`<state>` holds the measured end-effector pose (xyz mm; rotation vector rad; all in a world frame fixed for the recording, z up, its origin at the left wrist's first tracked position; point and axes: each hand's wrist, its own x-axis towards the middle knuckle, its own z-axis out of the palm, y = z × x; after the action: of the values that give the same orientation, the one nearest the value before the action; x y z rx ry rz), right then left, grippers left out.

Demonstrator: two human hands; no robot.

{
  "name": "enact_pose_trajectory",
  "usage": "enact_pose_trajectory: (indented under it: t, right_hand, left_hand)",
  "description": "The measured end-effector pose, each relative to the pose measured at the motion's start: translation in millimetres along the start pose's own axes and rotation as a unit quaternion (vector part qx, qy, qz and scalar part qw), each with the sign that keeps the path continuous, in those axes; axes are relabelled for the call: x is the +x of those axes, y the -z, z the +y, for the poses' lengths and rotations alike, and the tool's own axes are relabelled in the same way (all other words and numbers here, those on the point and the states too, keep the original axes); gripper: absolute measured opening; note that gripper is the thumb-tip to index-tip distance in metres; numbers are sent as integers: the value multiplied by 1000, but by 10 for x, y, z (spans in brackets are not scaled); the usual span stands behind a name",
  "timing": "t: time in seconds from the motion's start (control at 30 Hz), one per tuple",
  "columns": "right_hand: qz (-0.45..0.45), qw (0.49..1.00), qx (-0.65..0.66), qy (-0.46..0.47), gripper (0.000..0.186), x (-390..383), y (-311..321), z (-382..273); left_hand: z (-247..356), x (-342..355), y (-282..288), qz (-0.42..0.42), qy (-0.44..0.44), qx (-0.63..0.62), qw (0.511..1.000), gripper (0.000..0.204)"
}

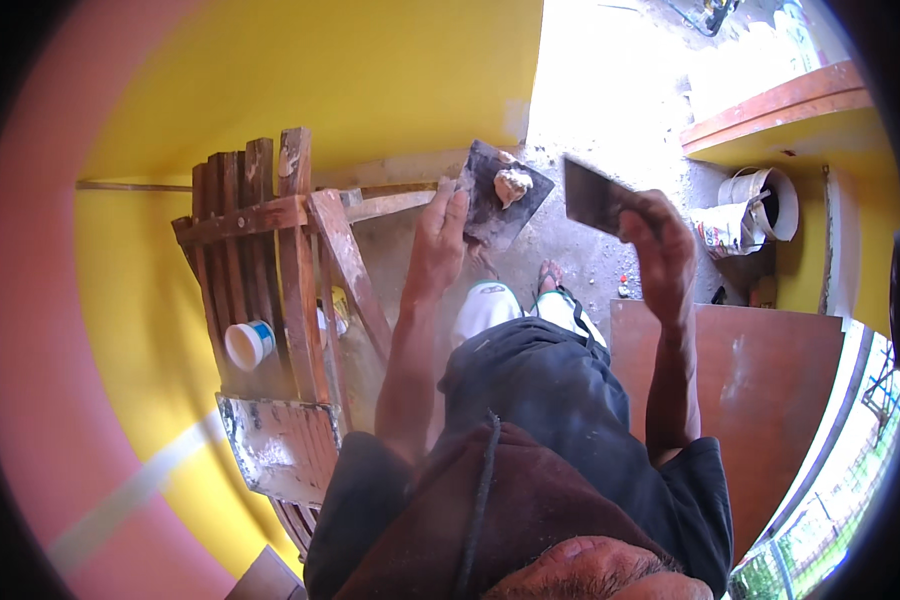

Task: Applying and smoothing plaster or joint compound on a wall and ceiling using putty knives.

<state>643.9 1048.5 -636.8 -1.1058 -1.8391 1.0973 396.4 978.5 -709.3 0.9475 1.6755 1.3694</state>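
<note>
My left hand (440, 230) grips the left edge of a dark, square flat plate (493, 220), which has a lump of pale, putty-like material (512, 185) on it. A little to the right, my right hand (660, 245) is closed on a wide metal blade (590, 190), held up beside the plate and apart from it. The blade's handle is mostly hidden by my fingers. Below the plate are my legs and a sandaled foot (550, 275) on the dusty floor.
A slatted wooden bench (295, 260) at left holds a white tub (245, 345) and a stained board (270, 445). Yellow walls (370, 70) surround it. Buckets (775, 200) stand right, under a wooden ledge (770, 105). A reddish-brown panel (730, 400) is at lower right, near a bright opening.
</note>
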Motion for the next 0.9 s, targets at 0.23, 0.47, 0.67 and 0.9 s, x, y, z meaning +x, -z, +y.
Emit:
enact_pose_trajectory:
  t: [0.23, 0.47, 0.67, 0.9]
  right_hand:
    - [-73, 973, -193, 107, 30, 204, -510, -280]
    - [-135, 937, -292, 135, 36, 368, -842, -270]
    - [-200, 936, -271, 100, 22, 572, -886, -274]
    - [-79, 977, -198, 31, 15, 700, -976, -223]
  left_hand:
    - [75, 160, -59, -95, 94, -34, 990, 34]
    - [-284, 311, -74, -75, 36, 28, 996, 41]
    - [-496, 426, 89, -68, 67, 25, 995, 41]
    - [-353, 524, 247, -83, 106, 29, 990, 41]
